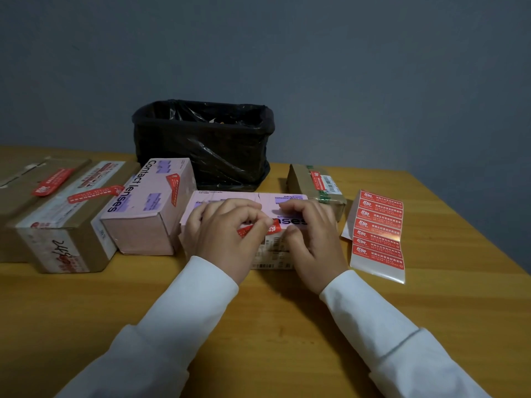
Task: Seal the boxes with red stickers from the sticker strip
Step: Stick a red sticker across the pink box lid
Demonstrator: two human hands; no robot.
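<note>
A pink contact-lens box (pixel 230 200) lies flat in front of me on the wooden table (pixel 273 311). A red sticker (pixel 260 228) sits across its near top edge. My left hand (pixel 224 234) lies over the box's left half with curled fingers, thumb and forefinger pinching the sticker's left part. My right hand (pixel 310 237) rests on the right half, fingers curled on the lid, thumb by the sticker's right end. The sticker strip (pixel 379 234), with several red stickers on glossy backing, lies to the right.
To the left stand another pink contact-lens box (pixel 149 208) and two brown cartons (pixel 71 214), (pixel 26 191), each bearing a red sticker. A small taped brown box (pixel 319 182) with a red sticker sits behind right. A black-lined bin (pixel 204 142) stands at the back.
</note>
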